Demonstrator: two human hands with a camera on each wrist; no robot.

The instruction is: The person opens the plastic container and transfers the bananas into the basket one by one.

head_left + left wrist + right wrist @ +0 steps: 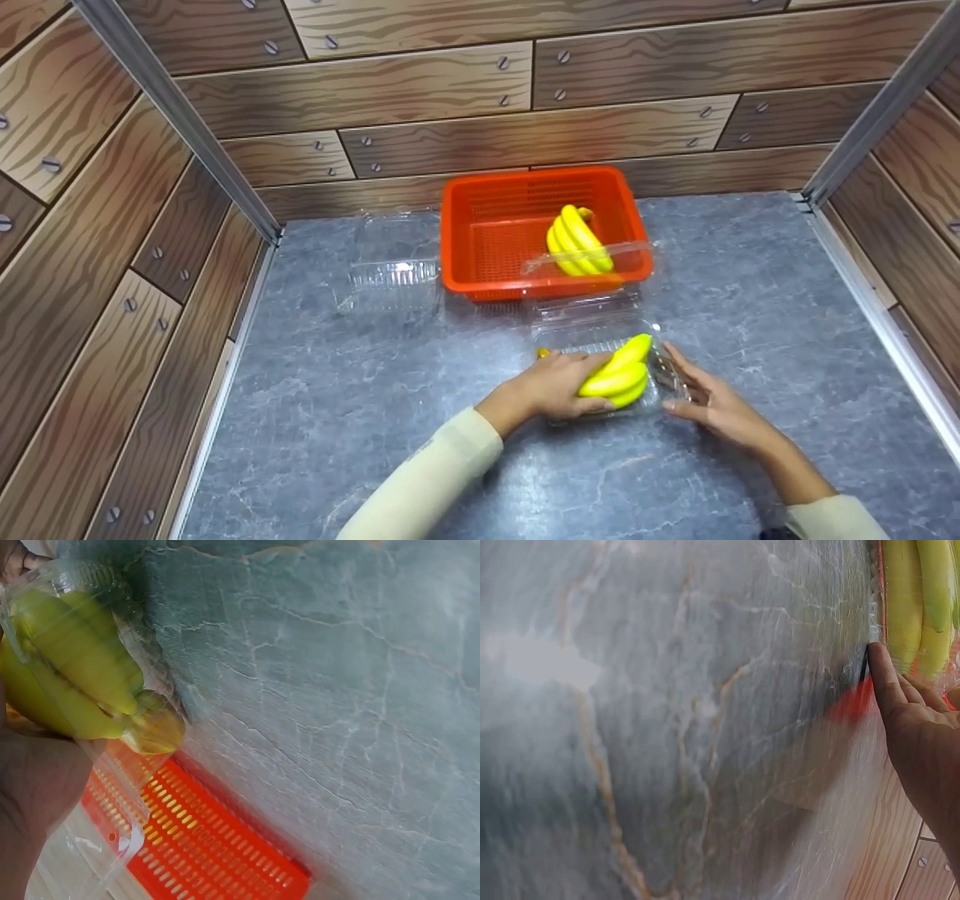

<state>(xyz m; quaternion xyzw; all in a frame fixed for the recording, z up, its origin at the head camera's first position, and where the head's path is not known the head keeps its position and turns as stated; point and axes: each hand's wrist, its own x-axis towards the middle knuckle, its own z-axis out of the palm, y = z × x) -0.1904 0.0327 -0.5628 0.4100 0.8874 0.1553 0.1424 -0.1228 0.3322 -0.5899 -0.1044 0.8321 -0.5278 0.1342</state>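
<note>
A yellow bunch of bananas [621, 381] lies in a clear plastic clamshell box [664, 371] on the front middle of the table. My left hand [559, 384] grips the bunch from its left side, thumb toward the front and fingers over the top. The stem end [154, 724] shows through the clear plastic in the left wrist view. At the box's right end, my right hand [716, 411] holds the wall, with fingers behind and thumb in front. The box's lid [589, 304] stands hinged back toward the basket, its far edge overlapping the basket's front rim in the head view.
Behind the box stands a red-orange plastic basket [457, 289] with a second bunch of bananas [577, 244] inside its right half. Another clear clamshell box [394, 277] lies open to the basket's left. Wood-patterned walls [435, 82] enclose the grey marbled table [337, 420] at the back and sides.
</note>
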